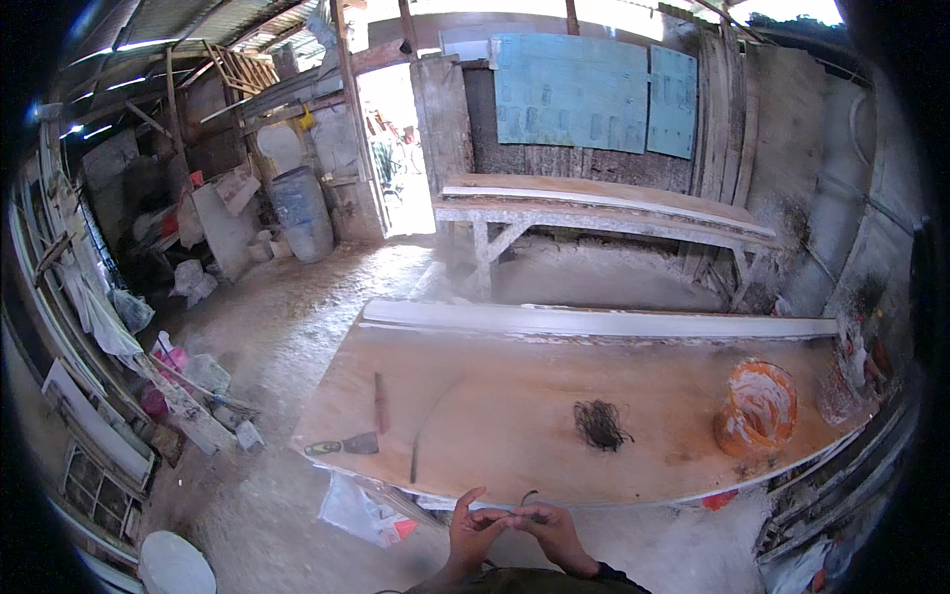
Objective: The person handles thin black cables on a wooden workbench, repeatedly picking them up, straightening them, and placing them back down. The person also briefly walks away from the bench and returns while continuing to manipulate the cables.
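Note:
Just off the near edge of the table, my left hand [472, 532] and my right hand [550, 536] meet at the fingertips, both closed in a pinch. A thin dark strand [529, 494] runs between them; a bit of it curls up above the right fingers, and the rest is mostly hidden. On the brown tabletop [515, 396] ahead lies a tangled clump of dark strands [600, 425]. To the left rest a putty knife [342, 445], a narrow reddish-brown tool [380, 403] and a thin dark strip [414, 457].
An orange bucket [756, 408] smeared with white paste stands at the table's right. A long white moulding [594, 321] lies along the far edge. Beyond is a second bench [614, 220]; a blue barrel [302, 215] stands back left. A plastic bag [361, 510] is below the table's front left.

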A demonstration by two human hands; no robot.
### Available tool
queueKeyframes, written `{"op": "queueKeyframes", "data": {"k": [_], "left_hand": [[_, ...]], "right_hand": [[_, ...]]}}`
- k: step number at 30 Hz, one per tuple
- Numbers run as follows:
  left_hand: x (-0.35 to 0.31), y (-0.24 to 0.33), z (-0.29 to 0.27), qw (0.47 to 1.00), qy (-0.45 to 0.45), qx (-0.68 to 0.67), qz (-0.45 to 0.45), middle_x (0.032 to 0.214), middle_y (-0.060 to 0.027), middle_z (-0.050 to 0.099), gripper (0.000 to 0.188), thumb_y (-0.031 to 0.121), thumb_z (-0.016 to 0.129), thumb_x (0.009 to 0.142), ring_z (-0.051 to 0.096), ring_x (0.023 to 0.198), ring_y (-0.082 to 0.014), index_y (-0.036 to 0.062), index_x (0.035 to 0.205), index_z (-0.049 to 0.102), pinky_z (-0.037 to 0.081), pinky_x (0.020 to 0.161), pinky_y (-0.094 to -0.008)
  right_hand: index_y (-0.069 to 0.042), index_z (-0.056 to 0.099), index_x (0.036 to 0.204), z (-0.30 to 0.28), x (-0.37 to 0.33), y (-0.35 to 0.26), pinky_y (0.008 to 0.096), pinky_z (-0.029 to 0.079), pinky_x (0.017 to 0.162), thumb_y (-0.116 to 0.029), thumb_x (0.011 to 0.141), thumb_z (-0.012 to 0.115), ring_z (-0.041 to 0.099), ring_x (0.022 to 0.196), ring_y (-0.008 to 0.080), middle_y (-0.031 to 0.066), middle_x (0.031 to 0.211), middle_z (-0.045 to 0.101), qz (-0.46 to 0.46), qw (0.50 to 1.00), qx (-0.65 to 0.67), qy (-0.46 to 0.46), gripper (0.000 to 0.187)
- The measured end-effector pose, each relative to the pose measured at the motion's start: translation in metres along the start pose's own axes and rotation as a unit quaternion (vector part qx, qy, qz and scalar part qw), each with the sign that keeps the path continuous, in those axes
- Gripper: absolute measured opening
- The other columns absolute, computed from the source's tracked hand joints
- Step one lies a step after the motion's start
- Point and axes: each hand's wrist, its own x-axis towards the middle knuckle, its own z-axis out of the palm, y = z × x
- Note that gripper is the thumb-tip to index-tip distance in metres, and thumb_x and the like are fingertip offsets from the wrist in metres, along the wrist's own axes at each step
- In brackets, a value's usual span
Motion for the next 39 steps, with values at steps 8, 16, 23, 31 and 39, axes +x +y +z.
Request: {"op": "queueKeyframes", "data": {"k": [8,16,23,31,39], "left_hand": [[0.064,0.024,-0.07,0.981,0.04,0.164,0.092,0.083,-0.01,0.06,0.058,0.0,0.064,0.072,0.06,0.078,-0.0167,0.0005,0.12,0.031,0.049,0.073,-0.0304],[0.12,0.037,-0.129,0.941,0.035,0.292,0.166,0.084,-0.0107,0.057,0.049,0.0,0.064,0.071,0.059,0.077,-0.0175,0.0003,0.113,0.038,0.052,0.067,-0.0316],[0.15,0.044,-0.134,0.959,0.076,0.248,0.114,0.087,-0.0124,0.058,0.017,0.003,0.063,0.073,0.058,0.08,-0.0169,-0.0011,0.087,0.055,0.051,0.065,-0.029],[0.17,0.038,-0.152,0.999,0.002,0.012,-0.035,0.086,-0.0076,0.057,0.01,-0.003,0.057,0.076,0.056,0.075,-0.0151,0.0014,0.086,0.056,0.047,0.066,-0.0264],[0.198,0.036,-0.156,0.991,-0.031,0.125,0.047,0.085,-0.0085,0.055,0.01,-0.002,0.06,0.073,0.055,0.077,-0.0143,0.0005,0.083,0.06,0.046,0.066,-0.0257]], "right_hand": [[0.001,0.058,0.085,0.059,0.099,0.004,0.0245,0.044,0.068,-0.008,0.076,0.06,0.055,0.075,0.0123,0.0059,0.081,0.059,-0.038,0.998,-0.055,-0.019,0.013],[-0.001,0.056,0.08,0.115,0.162,0.006,0.0243,0.044,0.065,-0.007,0.076,0.059,0.054,0.073,0.0115,0.0055,0.078,0.057,-0.11,0.986,-0.115,0.054,0.008],[-0.002,0.052,0.084,0.115,0.201,0.045,0.0246,0.044,0.065,-0.009,0.079,0.056,0.052,0.075,0.0114,0.0043,0.081,0.054,-0.073,0.996,-0.046,0.024,0.009],[-0.002,0.051,0.087,0.102,0.218,0.03,0.0284,0.04,0.077,-0.013,0.08,0.051,0.05,0.083,0.0135,0.0036,0.089,0.053,0.151,0.953,0.23,-0.129,0.013],[-0.003,0.052,0.092,0.098,0.232,0.021,0.0285,0.037,0.08,-0.014,0.081,0.053,0.046,0.092,0.0135,0.0036,0.094,0.052,0.216,0.88,0.4,-0.134,0.016]]}}
